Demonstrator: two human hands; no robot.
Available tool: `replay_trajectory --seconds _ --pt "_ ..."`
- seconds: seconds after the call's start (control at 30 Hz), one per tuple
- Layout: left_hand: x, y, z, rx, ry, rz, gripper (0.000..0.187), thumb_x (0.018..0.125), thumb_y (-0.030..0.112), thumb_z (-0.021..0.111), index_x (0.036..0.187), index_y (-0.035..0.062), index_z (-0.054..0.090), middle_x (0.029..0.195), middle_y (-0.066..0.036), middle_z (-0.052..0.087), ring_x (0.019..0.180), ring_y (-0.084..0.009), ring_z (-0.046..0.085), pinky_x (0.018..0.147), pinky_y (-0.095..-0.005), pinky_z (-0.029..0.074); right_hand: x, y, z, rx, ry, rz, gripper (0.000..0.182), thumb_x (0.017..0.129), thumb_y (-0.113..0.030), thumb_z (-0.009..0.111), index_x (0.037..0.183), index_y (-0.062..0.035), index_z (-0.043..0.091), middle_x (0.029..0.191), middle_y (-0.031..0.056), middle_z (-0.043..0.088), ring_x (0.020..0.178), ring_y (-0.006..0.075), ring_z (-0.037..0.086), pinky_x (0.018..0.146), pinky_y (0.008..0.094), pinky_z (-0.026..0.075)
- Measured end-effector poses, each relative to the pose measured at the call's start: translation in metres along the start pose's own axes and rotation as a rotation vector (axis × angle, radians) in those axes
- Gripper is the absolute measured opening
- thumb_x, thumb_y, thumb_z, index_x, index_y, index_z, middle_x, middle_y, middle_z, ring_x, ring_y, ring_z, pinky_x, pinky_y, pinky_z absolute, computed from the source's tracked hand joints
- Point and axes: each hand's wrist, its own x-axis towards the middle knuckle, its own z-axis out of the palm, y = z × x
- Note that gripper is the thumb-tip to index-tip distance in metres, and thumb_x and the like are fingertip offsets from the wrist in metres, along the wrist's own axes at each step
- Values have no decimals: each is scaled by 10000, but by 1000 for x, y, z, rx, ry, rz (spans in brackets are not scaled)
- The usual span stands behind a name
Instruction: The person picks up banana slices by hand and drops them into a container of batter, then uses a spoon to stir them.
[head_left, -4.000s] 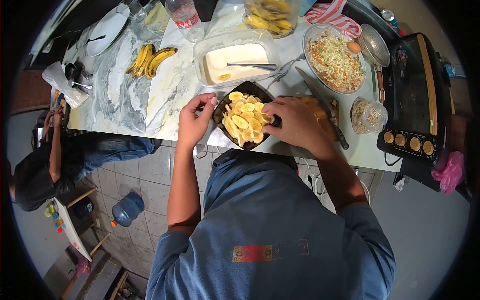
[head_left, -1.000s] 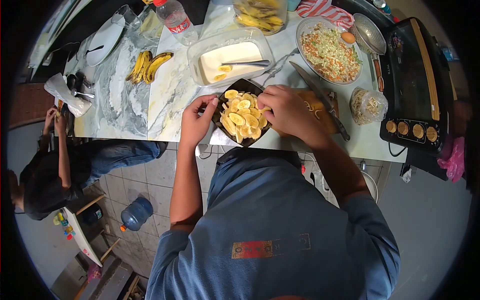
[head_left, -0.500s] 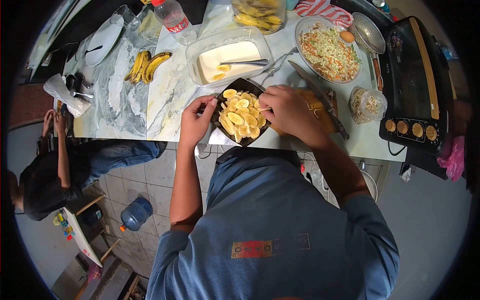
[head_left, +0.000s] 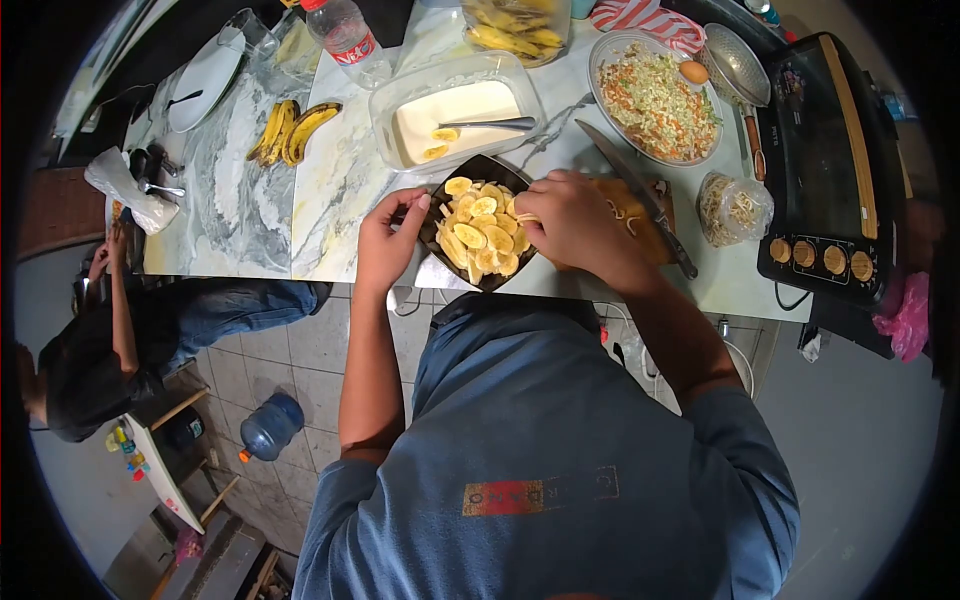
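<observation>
A dark angular bowl (head_left: 497, 168) full of sliced banana (head_left: 482, 236) sits near the counter's front edge. My left hand (head_left: 392, 238) has its thumb and fingers closed on the bowl's left rim. At the opposite side, my right hand (head_left: 572, 222) pinches a pale banana slice (head_left: 527, 217) just over the pile; its fingertips are partly hidden. Beyond the bowl stands a clear plastic container (head_left: 382, 130) of creamy batter (head_left: 420, 122), with a spoon (head_left: 500, 124) and a couple of banana slices in it. Behind my right hand lies an orange cutting board (head_left: 608, 192), partly covered.
A large knife (head_left: 632, 180) lies across the board. Farther right are a bowl of shredded vegetables with an egg (head_left: 694, 72), a bag of sprouts (head_left: 735, 208) and a toaster oven (head_left: 820, 160). Bananas (head_left: 290, 133) and a bottle (head_left: 345, 45) stand left. Another person (head_left: 100, 330) works far left.
My right fingers, with the pale slice, have shifted very slightly. My left hand stays at the bowl's rim. The person at far left has moved their hands a little.
</observation>
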Motion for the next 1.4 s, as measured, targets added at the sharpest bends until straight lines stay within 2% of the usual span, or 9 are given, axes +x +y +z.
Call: replay_trajectory --seconds 0.13,0.23,0.3,0.4,0.53,0.7,0.97,1.1,1.4 --pt "1 0 -3 -9 26 -1 244 939 180 669 1083 -16 685 882 -25 691 779 -70 579 746 -231 479 4 3 -3 85 -59 55 109 720 -92 665 820 -53 643 770 103 643 814 310 613 768 424 497" --pt "1 2 -4 -14 49 12 241 936 180 674 1079 -13 688 882 -25 693 772 -71 579 739 -228 476 8 2 -8 284 -7 109 120 747 -103 696 848 -51 658 788 74 668 726 234 628 696 374 504" --pt "2 5 -4 -10 71 35 239 934 180 676 1077 -10 690 881 -23 693 767 -71 574 731 -227 473 17 -3 -17 603 -173 458 140 801 -118 713 906 -32 675 836 37 697 706 109 629 659 290 499" --pt "5 15 -5 6 98 72 233 930 181 680 1072 -4 694 878 -20 695 760 -68 564 717 -226 468 25 8 -2 982 -98 510 174 852 -128 691 980 -10 676 880 19 703 763 36 617 661 228 487" --pt "16 27 -11 27 89 89 229 924 170 685 1081 4 694 881 -14 697 759 -64 551 700 -219 458 52 6 -24 919 -107 521 227 889 -128 646 1081 -11 668 910 51 701 825 58 630 709 208 482" --pt "31 42 -7 26 64 233 248 886 147 718 1094 15 693 893 -17 697 759 -75 551 680 -215 451 83 13 -27 1092 -36 743 259 880 -147 673 1122 -58 674 852 -5 637 757 47 588 606 198 417" --pt "48 82 -5 215 16 392 384 762 120 821 1117 42 697 953 -18 705 816 -108 547 721 -244 446 110 5 -30 1309 -43 694 256 877 -113 653 1115 -21 661 909 68 658 780 98 637 613 207 468" --pt "52 82 -1 193 51 420 343 759 110 821 1076 34 714 959 -18 712 800 -103 551 725 -243 449 114 -1 -33 1310 -96 699 251 926 -117 619 1165 -42 643 952 56 659 839 116 643 730 237 491" --pt "60 67 1 63 52 374 271 794 111 786 1053 49 736 888 -35 710 770 -99 561 704 -252 471 113 -1 -33 1330 -97 657 322 917 -148 661 1193 12 622 976 99 689 851 135 664 733 252 509"
